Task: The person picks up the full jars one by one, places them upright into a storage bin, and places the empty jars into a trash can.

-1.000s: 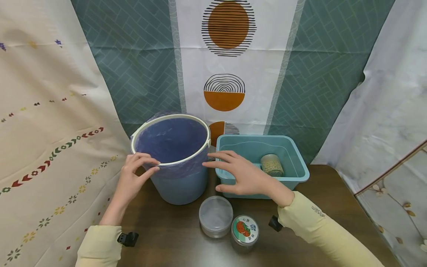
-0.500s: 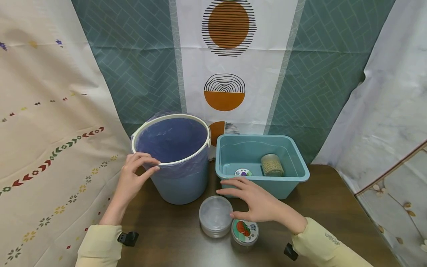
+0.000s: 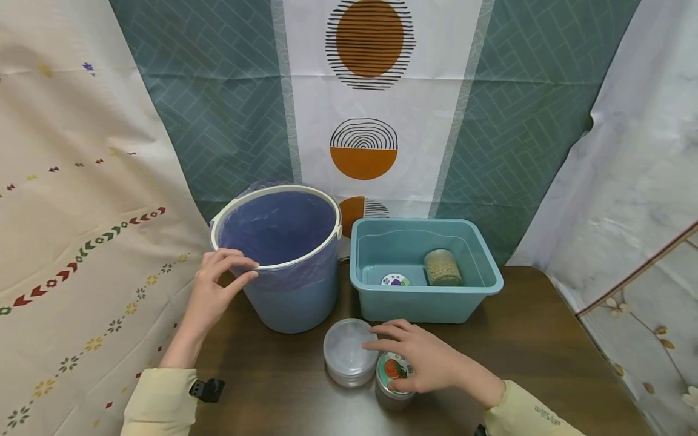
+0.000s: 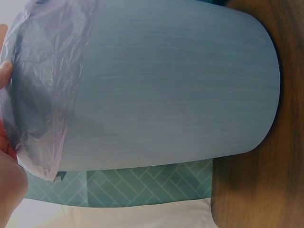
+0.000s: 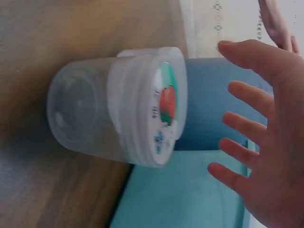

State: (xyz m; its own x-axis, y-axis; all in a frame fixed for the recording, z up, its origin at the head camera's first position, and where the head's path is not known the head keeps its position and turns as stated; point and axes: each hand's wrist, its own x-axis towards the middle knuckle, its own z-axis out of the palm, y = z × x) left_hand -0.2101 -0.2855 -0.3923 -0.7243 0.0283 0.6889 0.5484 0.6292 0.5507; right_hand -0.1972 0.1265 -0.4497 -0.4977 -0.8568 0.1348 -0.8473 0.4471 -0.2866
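Observation:
At the left stands a blue bucket [image 3: 294,309] with a cream rim and a thin purple plastic liner [image 4: 52,71] folded over it. My left hand [image 3: 215,290] pinches the bucket's near rim, thumb outside. A clear plastic jar [image 5: 80,109] stands on the table, its lid [image 5: 164,114] printed with a red tomato-like picture on green. My right hand [image 3: 425,363] is spread over that lid, fingers apart and holding nothing; in the right wrist view a gap shows between fingertips and lid. Close beside it stands another clear jar [image 3: 349,348] with a plain lid.
Behind the jars sits a teal plastic bin [image 3: 414,306]. Inside it lies a jar [image 3: 443,269] of pale yellow grains, near a round white label [image 3: 395,280] with a purple picture. Patterned cloths hang behind the brown table [image 3: 512,345] and on both sides.
My right hand has come from beside the bucket and bin, down and right, to over the tomato-print lid. My left hand has kept its hold on the bucket's rim.

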